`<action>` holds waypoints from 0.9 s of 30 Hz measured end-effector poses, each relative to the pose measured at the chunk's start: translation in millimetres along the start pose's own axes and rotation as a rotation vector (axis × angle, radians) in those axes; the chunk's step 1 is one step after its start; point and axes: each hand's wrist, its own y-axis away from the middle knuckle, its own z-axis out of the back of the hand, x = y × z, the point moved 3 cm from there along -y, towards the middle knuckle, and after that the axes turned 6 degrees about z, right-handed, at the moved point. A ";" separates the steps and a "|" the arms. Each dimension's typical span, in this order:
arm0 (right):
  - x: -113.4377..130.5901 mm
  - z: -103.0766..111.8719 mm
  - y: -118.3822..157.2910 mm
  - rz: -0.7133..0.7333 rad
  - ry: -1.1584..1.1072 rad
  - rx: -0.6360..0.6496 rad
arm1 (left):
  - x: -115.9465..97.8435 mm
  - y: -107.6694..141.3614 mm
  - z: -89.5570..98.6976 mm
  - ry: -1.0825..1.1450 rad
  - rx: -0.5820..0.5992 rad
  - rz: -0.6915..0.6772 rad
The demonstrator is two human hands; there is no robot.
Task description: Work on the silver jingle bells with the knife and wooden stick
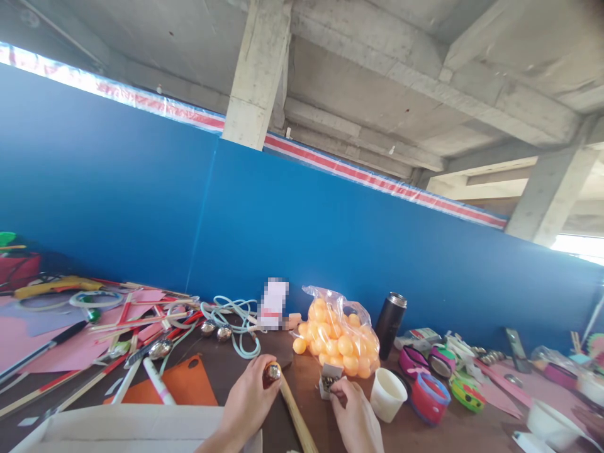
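Between the thumb and fingers of my left hand is a shiny metal ball. A pale wooden stick slants across the table just to its right. My right hand has its fingertips pinched at the near right corner of a small open box, which has small dark metallic pieces inside. Whatever those fingertips hold is too small to make out. Behind the box rests a clear plastic bag of orange balls. A white cup stands to the right of my right hand.
A black bottle stands behind the cup, with a red-and-blue pouch to the right. An orange sheet, light-blue tubing and a heap of sticks and pink paper lie left. A blue partition closes the back.
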 end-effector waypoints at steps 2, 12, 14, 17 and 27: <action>1.1 1.1 -0.1 -0.005 0.014 0.004 | 0.6 -0.4 -1.0 -0.002 0.002 -0.001; 2.0 1.7 0.1 -0.003 0.028 0.012 | 1.7 -0.1 -5.4 -0.058 0.019 -0.012; 2.3 1.7 0.3 -0.004 0.034 0.009 | 1.2 0.1 -5.4 -0.061 0.026 -0.012; 3.4 2.1 0.7 -0.007 0.042 0.011 | 0.3 1.1 -4.8 -0.076 0.031 -0.013; 4.2 -0.3 1.8 -0.007 -0.048 0.053 | -8.0 7.9 -2.9 -0.174 0.114 -0.060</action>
